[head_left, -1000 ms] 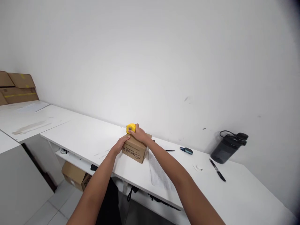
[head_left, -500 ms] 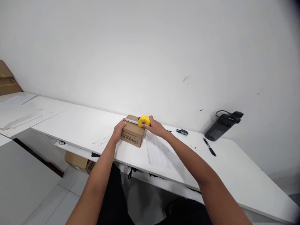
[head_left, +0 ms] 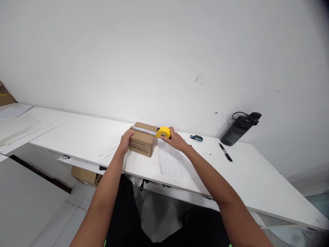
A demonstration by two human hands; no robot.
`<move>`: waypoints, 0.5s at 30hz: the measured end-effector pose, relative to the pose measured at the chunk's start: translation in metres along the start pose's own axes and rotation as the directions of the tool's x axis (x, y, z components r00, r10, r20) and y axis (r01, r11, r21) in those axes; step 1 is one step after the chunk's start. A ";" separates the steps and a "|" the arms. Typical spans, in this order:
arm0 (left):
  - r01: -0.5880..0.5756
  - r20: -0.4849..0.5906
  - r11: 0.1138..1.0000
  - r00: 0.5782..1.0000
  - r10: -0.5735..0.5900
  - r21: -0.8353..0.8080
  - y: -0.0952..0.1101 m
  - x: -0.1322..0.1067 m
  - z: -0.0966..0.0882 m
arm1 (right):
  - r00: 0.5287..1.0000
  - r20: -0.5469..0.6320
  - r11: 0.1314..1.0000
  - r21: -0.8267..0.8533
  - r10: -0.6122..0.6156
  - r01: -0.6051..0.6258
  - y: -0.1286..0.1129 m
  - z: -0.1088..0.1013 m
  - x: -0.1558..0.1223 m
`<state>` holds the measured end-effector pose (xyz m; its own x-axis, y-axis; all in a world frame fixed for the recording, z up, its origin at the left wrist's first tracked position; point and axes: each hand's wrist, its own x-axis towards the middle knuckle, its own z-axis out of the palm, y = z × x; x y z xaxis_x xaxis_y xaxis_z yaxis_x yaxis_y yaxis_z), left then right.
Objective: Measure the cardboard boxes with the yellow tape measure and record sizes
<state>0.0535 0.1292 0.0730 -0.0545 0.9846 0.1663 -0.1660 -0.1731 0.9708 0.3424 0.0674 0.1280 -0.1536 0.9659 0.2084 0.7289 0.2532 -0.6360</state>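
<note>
A small brown cardboard box (head_left: 143, 144) with printed text sits on the white table (head_left: 89, 140). My left hand (head_left: 126, 140) grips the box's left end and pins the tape's tip there. My right hand (head_left: 175, 139) is closed round a yellow tape measure (head_left: 163, 132) at the box's right end. Its white blade (head_left: 144, 130) runs along the box's top edge from left to right.
A sheet of paper (head_left: 171, 160) lies right of the box. Further right are a small blue object (head_left: 196, 138), a black pen (head_left: 225, 152) and a dark bottle (head_left: 239, 128) leaning at the wall. A cardboard box (head_left: 84, 175) sits under the table.
My right hand has drawn the yellow tape measure from the box's left end across to its right end, pulling the blade out. My left hand stays on the box's left end.
</note>
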 end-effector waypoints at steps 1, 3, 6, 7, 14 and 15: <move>0.000 0.000 1.000 1.000 0.000 0.003 0.000 0.000 0.000 | 1.000 0.000 1.000 -0.005 0.005 -0.005 -0.001 -0.001 0.000; -0.001 -0.009 1.000 1.000 0.001 0.003 -0.001 0.001 0.000 | 1.000 0.011 1.000 -0.009 0.013 -0.013 -0.002 -0.003 0.000; 0.005 -0.021 1.000 1.000 -0.005 -0.008 -0.002 0.002 0.000 | 1.000 -0.023 1.000 -0.016 -0.016 0.016 -0.004 -0.004 0.007; 0.006 -0.021 1.000 1.000 -0.007 -0.014 -0.002 0.002 0.000 | 0.998 -0.054 0.999 -0.029 -0.043 0.041 -0.007 -0.003 0.012; 0.032 -0.030 0.999 0.999 -0.032 -0.031 -0.004 0.000 0.001 | 0.996 0.000 0.992 -0.088 -0.090 0.089 -0.055 0.035 0.061; 0.036 -0.037 0.999 0.999 -0.037 -0.025 -0.004 0.000 0.000 | 0.996 0.002 0.992 -0.085 -0.090 0.090 -0.064 0.044 0.068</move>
<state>0.0541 0.1297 0.0692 -0.0850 0.9887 0.1233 -0.1923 -0.1377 0.9716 0.2562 0.1188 0.1500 -0.2197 0.9393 0.2635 0.7665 0.3333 -0.5490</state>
